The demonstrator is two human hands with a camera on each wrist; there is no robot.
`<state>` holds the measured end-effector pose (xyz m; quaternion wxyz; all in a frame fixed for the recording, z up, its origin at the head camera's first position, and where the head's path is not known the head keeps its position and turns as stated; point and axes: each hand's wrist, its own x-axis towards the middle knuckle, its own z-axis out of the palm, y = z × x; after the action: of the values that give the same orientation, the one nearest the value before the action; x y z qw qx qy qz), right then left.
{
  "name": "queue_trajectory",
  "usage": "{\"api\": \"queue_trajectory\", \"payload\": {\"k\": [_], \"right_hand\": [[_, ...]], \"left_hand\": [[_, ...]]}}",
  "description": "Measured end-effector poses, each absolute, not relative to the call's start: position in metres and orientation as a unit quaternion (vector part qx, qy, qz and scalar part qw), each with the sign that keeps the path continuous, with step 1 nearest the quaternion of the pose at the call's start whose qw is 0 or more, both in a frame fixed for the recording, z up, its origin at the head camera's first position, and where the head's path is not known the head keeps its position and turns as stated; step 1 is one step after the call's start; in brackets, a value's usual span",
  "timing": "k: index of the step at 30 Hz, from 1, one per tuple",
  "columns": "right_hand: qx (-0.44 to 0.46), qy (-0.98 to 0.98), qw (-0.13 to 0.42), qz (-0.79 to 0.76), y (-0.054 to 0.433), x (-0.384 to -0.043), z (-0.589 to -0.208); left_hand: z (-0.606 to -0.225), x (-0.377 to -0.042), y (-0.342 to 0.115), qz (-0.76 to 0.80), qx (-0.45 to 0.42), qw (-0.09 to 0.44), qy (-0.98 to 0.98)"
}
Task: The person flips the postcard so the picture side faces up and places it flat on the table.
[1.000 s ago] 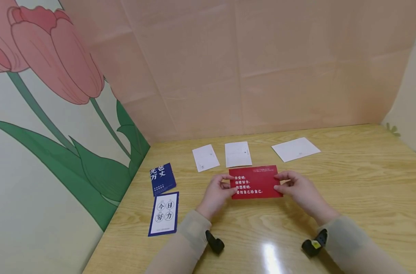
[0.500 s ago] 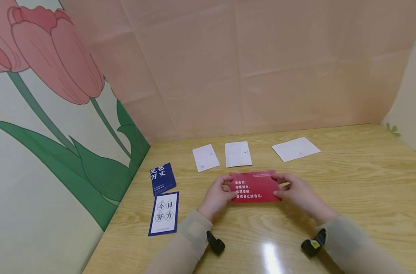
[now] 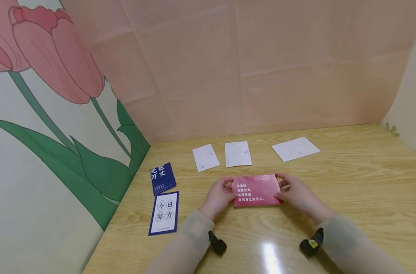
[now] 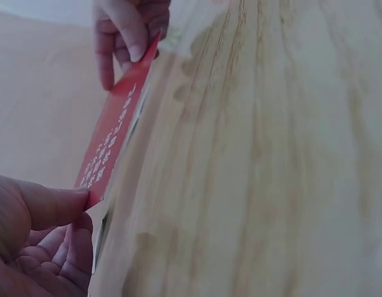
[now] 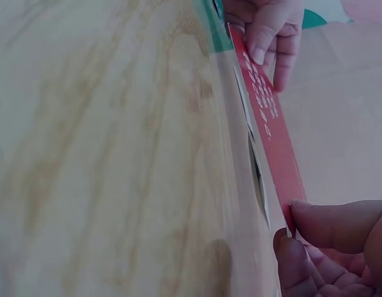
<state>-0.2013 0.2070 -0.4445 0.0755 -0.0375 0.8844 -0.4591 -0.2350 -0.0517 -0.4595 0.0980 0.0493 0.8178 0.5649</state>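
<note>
I hold the red card (image 3: pixel 257 190) by its two short ends, in front of me over the desk (image 3: pixel 358 182). My left hand (image 3: pixel 221 196) pinches it at 9 o'clock, thumb on the printed face and fingers behind; my right hand (image 3: pixel 295 196) does the same at 3 o'clock. Compared with a second ago, the card has shifted a little toward 6 o'clock in the head view, and both hands have come along with it without letting go. Its face, deep red before, now catches the light and looks pinker. I cannot tell whether its lower edge touches the desk.

The other cards have stayed where they were. Seen from the red card, the left white card (image 3: pixel 206 157) lies at 10 o'clock, the middle white card (image 3: pixel 238 154) at 11, the right white card (image 3: pixel 295 149) between 1 and 2, the blue card (image 3: pixel 163 184) at 9, and the blue-bordered card (image 3: pixel 164 221) between 8 and 9.
</note>
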Motion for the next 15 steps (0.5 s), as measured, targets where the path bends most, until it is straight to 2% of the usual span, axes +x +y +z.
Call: {"api": "queue_trajectory", "payload": {"k": [15], "right_hand": [[-0.018, 0.9, 0.113, -0.42, 0.2077, -0.201, -0.4426]], "left_hand": [[-0.4605, -0.2348, -0.0476, 0.513, 0.072, 0.107, 0.849]]}}
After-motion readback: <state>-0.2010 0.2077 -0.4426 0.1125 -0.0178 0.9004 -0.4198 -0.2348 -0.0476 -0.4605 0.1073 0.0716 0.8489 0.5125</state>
